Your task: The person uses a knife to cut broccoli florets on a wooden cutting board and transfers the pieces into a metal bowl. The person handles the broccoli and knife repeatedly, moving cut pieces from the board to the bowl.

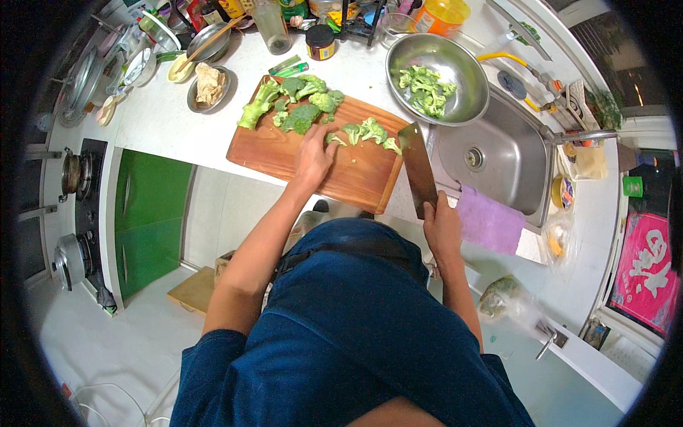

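Note:
My right hand (442, 220) grips the handle of a cleaver (418, 163), its broad blade just off the right edge of a wooden cutting board (352, 184). On the board's left part, my left hand (315, 152) rests beside uncut-looking broccoli florets (301, 118); whether its fingertips hold a piece cannot be told. A thick broccoli stem (260, 104) lies at the board's far left corner. Small cut broccoli pieces (371, 131) form a row towards the right edge. Behind the cleaver, a steel bowl (472, 96) holds more small pieces (427, 88).
The sink (496, 139) is right of the board, with a purple cloth (491, 221) over its front edge. A small bowl (227, 93) holding a pale brown food piece stands back left. A glass bottle (271, 29) and a dark-lidded jar (320, 42) stand behind the board.

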`<act>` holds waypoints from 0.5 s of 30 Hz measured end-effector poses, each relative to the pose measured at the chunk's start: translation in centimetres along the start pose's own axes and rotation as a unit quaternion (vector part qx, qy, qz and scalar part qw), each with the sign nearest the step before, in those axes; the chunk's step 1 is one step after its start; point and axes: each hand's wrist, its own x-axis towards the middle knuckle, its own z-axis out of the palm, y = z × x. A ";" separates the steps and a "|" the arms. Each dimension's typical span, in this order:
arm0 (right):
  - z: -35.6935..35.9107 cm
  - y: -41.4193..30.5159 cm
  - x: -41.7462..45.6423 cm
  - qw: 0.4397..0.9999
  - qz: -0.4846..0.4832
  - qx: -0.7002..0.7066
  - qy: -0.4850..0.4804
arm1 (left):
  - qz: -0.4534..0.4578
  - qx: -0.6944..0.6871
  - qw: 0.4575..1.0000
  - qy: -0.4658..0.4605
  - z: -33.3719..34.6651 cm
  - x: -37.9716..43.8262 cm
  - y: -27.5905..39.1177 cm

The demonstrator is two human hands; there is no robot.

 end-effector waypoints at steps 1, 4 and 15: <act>0.1 0.4 0.1 1.000 -0.003 -0.002 0.004 | -0.010 -0.005 1.000 0.002 -0.2 -0.2 0.0; 0.0 0.8 0.4 0.999 -0.008 -0.031 0.005 | -0.075 -0.006 0.997 -0.018 -1.4 -0.5 1.2; 0.1 -1.9 0.3 0.998 -0.051 -0.044 0.006 | 0.072 -0.013 0.997 0.002 -0.7 -1.4 -0.9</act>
